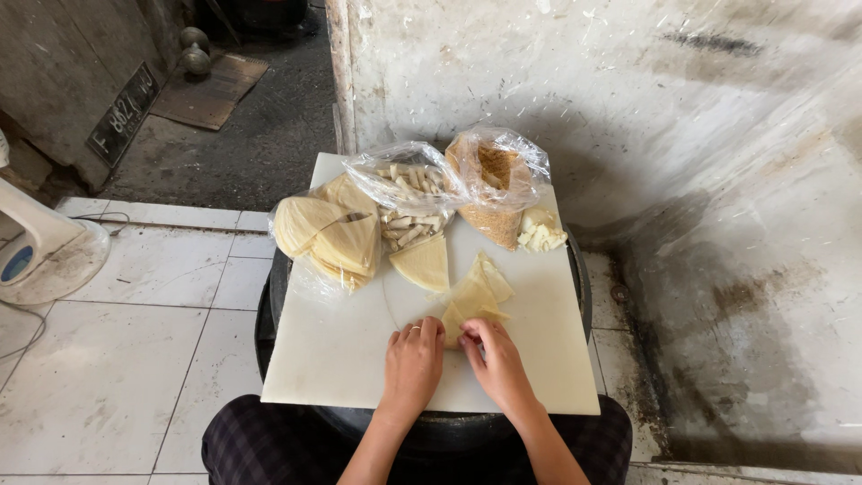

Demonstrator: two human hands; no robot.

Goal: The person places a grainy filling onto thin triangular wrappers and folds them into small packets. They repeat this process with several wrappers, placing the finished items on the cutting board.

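My left hand (413,364) and my right hand (496,359) rest side by side on a white cutting board (332,350), fingertips pinching the near edge of a pale yellow dough wrapper (469,305). A ring shows on my left hand. More wrapper pieces (422,262) lie flat just beyond. A stack of folded wrappers (328,235) sits in clear plastic at the board's far left.
A clear bag of pale stick-shaped pieces (409,193) and a bag of brown crumbs (496,180) stand at the board's far edge, with small white chunks (541,233) beside them. The board lies on a dark round stand (269,314). A stained wall rises on the right; a white fan base (40,251) is left.
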